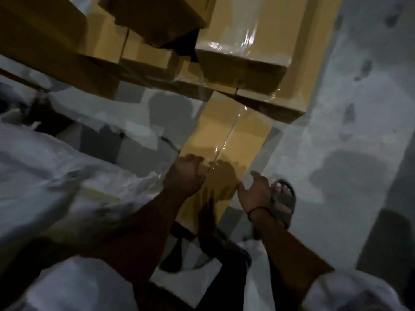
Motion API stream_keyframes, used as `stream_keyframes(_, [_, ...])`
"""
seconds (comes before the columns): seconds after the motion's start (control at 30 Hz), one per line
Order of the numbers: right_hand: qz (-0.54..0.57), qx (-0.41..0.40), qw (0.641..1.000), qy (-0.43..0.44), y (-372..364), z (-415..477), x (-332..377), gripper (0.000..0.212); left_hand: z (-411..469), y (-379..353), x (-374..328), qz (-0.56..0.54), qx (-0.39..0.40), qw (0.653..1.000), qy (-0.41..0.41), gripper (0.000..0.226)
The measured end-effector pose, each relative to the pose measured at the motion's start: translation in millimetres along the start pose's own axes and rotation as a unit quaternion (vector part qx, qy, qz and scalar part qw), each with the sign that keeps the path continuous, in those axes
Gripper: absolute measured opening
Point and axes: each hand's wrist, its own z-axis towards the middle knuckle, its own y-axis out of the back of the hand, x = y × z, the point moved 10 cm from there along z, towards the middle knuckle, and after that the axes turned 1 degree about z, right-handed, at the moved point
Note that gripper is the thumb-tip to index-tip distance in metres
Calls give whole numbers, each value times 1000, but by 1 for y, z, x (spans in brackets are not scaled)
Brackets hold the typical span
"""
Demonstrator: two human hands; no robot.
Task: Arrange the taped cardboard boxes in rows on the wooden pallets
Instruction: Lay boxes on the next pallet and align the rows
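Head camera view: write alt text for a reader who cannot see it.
Two bare hands reach down to a long taped cardboard box on the floor: the left hand at its left edge, grip blurred, the right hand open beside its right edge. More taped boxes are stacked beyond; a sandalled foot stands near the right hand.

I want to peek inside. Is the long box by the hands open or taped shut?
Taped shut. Shiny clear tape runs down the middle seam of the long box, and its flaps lie flat.

Box (226, 140) on floor (348, 108); stacked boxes (247, 63) behind it, sacks (56, 164) left, foot (283, 198) right.
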Motion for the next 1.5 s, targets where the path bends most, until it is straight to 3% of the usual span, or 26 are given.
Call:
stream_keyframes(0.07, [-13,19,1000,-11,-40,43,-10,68,41,-34,23,12,-1,999,33,64])
stream_keyframes(0.13, [-19,25,999,-26,-66,71,-22,79,70,-73,48,47,50,994,83,87])
stream_keyframes(0.2, [-12,1,1000,2,-80,88,-24,84,91,-99,75,53,65,991,106,99])
stream_keyframes(0.37, [61,-54,994,71,-104,109,-25,90,121,-125,100,-131,63,984,102,103])
stream_keyframes(0.57, [91,-94,990,45,-94,91,-25,101,108,-114,74,-98,58,991,73,110])
stream_keyframes(0.73, [-35,-102,992,70,-27,51,-1,87,61,-57,24,-46,-2,997,70,116])
stream_keyframes(1.07, [-137,-120,976,123,145,-124,71,82,-94,113,-83,-153,-40,985,74,104])
stream_keyframes(1.3, [-208,-217,940,164,263,-271,104,67,-202,227,-174,-152,-63,986,-18,87])
stream_keyframes(1.5, [-246,-281,896,239,332,-373,115,59,-286,303,-238,-149,-161,969,-112,79])
